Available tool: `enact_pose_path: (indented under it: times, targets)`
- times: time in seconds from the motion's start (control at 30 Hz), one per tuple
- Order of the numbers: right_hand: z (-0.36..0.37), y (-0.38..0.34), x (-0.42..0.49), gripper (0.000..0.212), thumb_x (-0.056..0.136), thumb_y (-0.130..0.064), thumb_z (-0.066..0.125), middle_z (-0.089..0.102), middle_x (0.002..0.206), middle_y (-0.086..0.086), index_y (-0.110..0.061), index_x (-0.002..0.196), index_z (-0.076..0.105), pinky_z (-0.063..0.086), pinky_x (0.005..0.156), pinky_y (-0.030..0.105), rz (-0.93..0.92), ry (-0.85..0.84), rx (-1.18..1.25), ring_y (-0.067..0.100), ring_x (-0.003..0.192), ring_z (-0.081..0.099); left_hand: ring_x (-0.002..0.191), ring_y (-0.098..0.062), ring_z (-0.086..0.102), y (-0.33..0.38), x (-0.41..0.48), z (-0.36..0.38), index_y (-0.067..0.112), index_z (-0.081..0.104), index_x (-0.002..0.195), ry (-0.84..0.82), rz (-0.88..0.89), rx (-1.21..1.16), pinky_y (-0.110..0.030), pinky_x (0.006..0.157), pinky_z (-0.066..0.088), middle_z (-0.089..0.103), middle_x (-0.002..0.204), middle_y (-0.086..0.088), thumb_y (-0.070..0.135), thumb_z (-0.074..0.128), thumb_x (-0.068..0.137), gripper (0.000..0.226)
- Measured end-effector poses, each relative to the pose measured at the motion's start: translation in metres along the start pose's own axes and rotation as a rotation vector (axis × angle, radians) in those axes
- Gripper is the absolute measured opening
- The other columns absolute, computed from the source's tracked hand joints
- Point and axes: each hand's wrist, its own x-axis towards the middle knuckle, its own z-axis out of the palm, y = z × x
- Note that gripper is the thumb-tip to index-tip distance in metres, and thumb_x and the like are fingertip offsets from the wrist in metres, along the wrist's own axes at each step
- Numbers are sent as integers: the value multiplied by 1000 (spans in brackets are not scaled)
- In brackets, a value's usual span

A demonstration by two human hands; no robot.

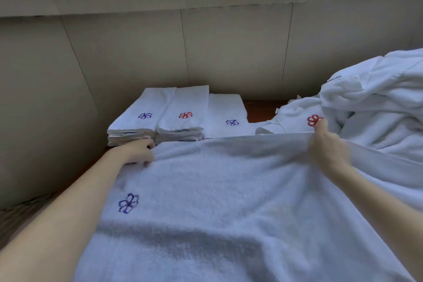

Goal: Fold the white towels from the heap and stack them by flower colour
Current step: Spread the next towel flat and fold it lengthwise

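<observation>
A white towel (229,201) with a blue flower (128,203) is spread flat across the near part of the counter (261,110). Its far left corner is pinched by the left hand (139,151), fingers curled, the forearm stretched forward low over the cloth. Its far edge is gripped by the right hand (327,146), raised slightly, wrist bent. Beyond, three folded stacks are set side by side: blue-flower stack (142,117), red-flower stack (183,117), second blue-flower stack (229,119). The heap (370,103) is piled at the right.
</observation>
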Motion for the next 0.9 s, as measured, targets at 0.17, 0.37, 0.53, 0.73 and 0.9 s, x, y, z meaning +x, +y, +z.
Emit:
enact_pose_path:
  times: [0.17,0.37,0.53,0.73,0.9]
  targets:
    - [-6,-6,-1,15,95,-1,38,59,79,34,6,109,41,34,59,40,-104,207,256,49,74,58,69,-25,48,4,-23,-21,16,43,67,366,-11,195,-25,54,32,52,80,-9,6,52,81,20]
    - [-29,4,-32,25,83,-24,32,61,87,29,-14,105,38,34,67,41,39,325,645,44,82,55,63,-30,42,-5,-83,-4,10,42,80,1045,104,-50,-32,54,28,43,79,-9,-2,44,79,13]
    - [-33,19,-92,17,85,-9,44,62,78,23,-22,92,36,47,72,45,19,-33,547,39,76,60,78,-35,51,-50,-121,66,12,45,81,806,28,-25,-35,61,32,48,83,-6,-6,49,77,19]
    - [-45,38,-123,17,84,-3,47,44,60,10,-12,78,34,29,54,39,61,-98,358,32,64,43,77,-29,52,-71,-149,83,20,51,72,819,-24,-131,-31,58,30,53,83,1,-8,47,76,28]
    - [-50,54,-136,32,79,3,44,57,87,19,-11,108,40,39,64,40,18,-178,240,36,82,51,121,-25,40,-55,-169,79,19,67,88,715,-97,139,-35,89,37,41,138,-2,-2,53,80,27]
